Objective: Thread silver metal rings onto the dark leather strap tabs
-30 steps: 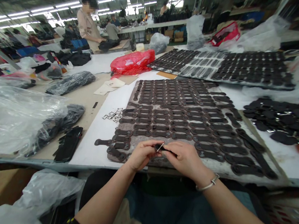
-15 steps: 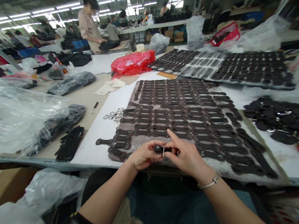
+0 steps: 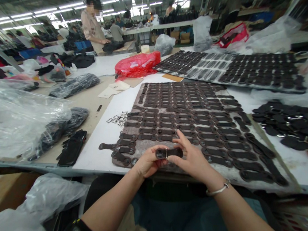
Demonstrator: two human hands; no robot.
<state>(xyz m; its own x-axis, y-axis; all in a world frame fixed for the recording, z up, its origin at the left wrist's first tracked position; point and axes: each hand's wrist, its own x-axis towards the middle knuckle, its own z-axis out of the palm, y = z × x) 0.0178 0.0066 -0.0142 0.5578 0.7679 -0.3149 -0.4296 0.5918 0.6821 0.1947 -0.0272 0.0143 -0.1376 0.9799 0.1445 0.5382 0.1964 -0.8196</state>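
Observation:
A dark leather tab [image 3: 174, 153] with rounded ends is held up over the near edge of the board. A thin metal rectangular ring [image 3: 166, 153] sits across its middle. My left hand [image 3: 149, 162] pinches the tab's left part between thumb and fingers. Around the tab's right end, my right hand [image 3: 193, 160] has its fingers spread, index pointing up and away. Its thumb lies close under the tab; whether it touches, I cannot tell. Rows of similar dark tabs [image 3: 206, 136] cover the grey board [image 3: 151, 144] beneath and beyond my hands.
Loose metal rings [image 3: 117, 119] lie left of the board. A black phone-like slab [image 3: 72, 149] rests near the table's front edge. Dark pieces with metal rings [image 3: 293, 121] are heaped at right. Behind are a second loaded board [image 3: 211, 68] and a red plastic bag [image 3: 137, 64]. A co-worker [image 3: 90, 24] stands far left.
My right hand's fingers have loosened and spread away from the tab, so its right end now shows. My left hand keeps its pinch, nearly in place.

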